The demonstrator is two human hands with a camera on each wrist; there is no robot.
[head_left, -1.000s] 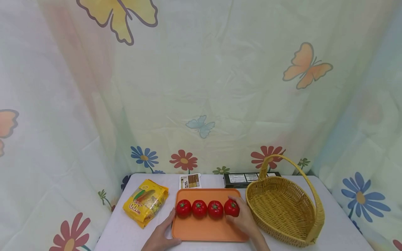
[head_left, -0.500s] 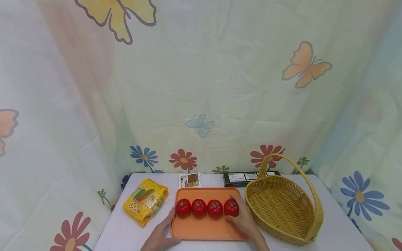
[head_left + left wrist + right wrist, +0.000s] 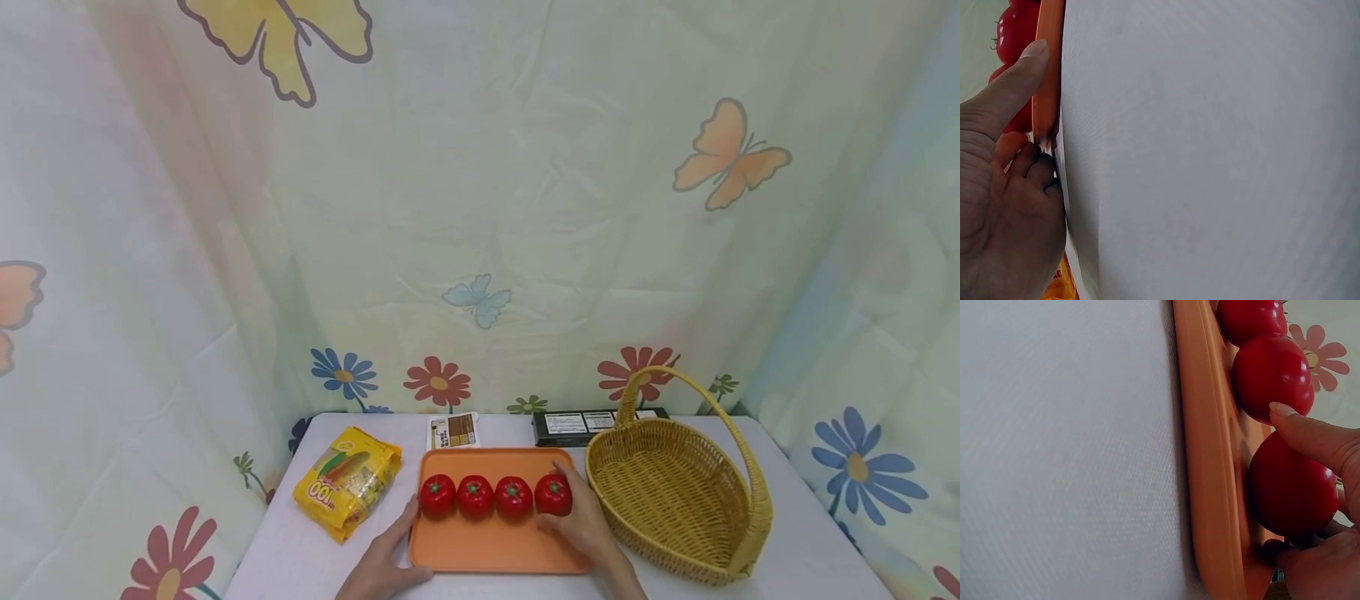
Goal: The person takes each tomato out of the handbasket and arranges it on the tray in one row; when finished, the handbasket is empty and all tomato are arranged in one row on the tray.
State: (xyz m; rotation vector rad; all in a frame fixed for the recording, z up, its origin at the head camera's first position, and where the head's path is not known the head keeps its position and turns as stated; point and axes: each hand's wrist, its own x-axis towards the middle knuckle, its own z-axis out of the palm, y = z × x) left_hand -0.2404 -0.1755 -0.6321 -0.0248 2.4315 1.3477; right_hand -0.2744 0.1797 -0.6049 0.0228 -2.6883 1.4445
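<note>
Several red tomatoes with green stems stand in a row on an orange tray (image 3: 487, 552) in the head view. At the right end of the row, my right hand (image 3: 583, 518) holds a tomato (image 3: 552, 495), thumb on its near side and fingers round its far side. That tomato (image 3: 1294, 487) still sits on the tray in the right wrist view, with the thumb tip overlapping the neighbouring tomato (image 3: 1272, 378). My left hand (image 3: 384, 560) grips the tray's near left corner. Its thumb (image 3: 1019, 81) lies on the front rim while the fingers curl by the left side.
Right of the tray stands a wicker basket (image 3: 678, 496) with a tall arched handle. A yellow snack bag (image 3: 348, 483) lies to the left. Behind the tray are a flat printed packet (image 3: 453, 431) and a black box (image 3: 573, 425), close to the curtain (image 3: 480, 208).
My right fingertips have shifted slightly away over the far side of the end tomato. The tray, the tomatoes and my left hand keep their places.
</note>
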